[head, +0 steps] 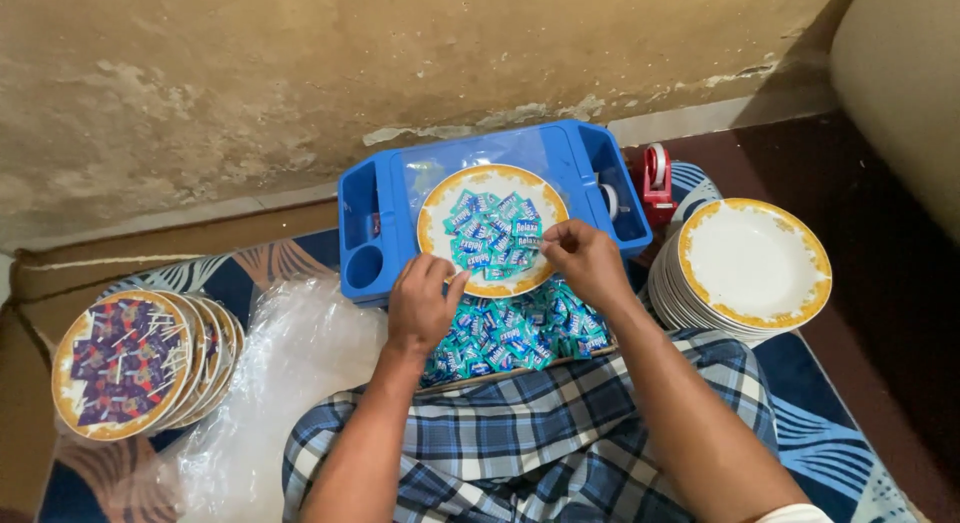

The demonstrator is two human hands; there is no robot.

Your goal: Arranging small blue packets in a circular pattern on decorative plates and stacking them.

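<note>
We get one head-worn view, looking steeply down and forward from above our own lap, close over the blue plastic tray (365, 218). It faces the stained plaster wall (300, 73). Floor mat edges fill both sides; there's no second view to overlap.

wall (300, 73): stained, flaking plaster | floor (880, 283): dark red | mat (830, 423): blue patterned | light: dim, warm
</note>
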